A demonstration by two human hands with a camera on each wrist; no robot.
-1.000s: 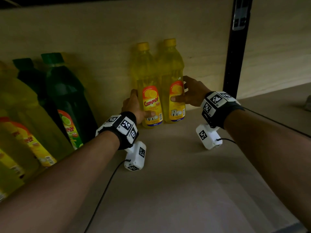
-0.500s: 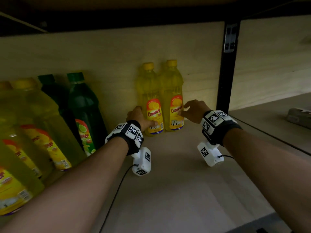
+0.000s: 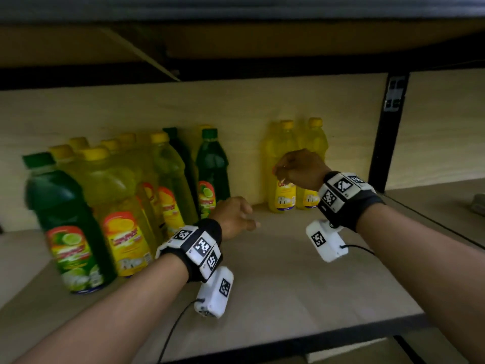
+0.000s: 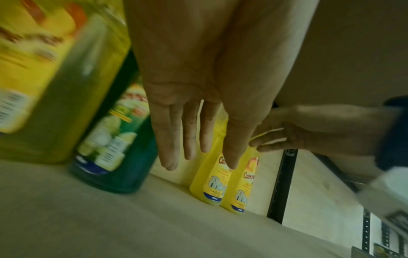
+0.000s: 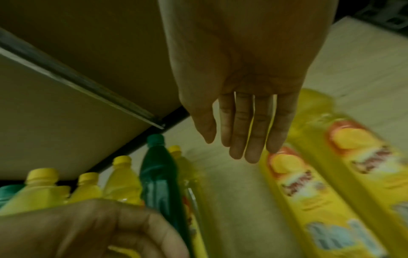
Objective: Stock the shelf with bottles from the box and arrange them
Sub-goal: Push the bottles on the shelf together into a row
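Note:
Two yellow bottles (image 3: 282,164) (image 3: 313,151) with yellow caps stand upright side by side against the back wall of the shelf (image 3: 288,285). My left hand (image 3: 249,219) hovers over the shelf board in front and left of them, fingers straight (image 4: 198,157), holding nothing. My right hand (image 3: 282,172) floats just in front of the left yellow bottle (image 5: 293,183), fingers relaxed and straight (image 5: 243,150), empty. Neither hand touches a bottle.
A crowd of yellow and green bottles (image 3: 126,206) fills the shelf's left half, with a green one (image 3: 212,169) nearest my left hand. A black upright post (image 3: 385,132) bounds the bay on the right. A grey object (image 3: 479,203) lies in the neighbouring bay. The upper shelf hangs low overhead.
Both hands have let go of the two yellow bottles and drawn back toward me. The view has pulled back and dropped, so more bottles on the left show.

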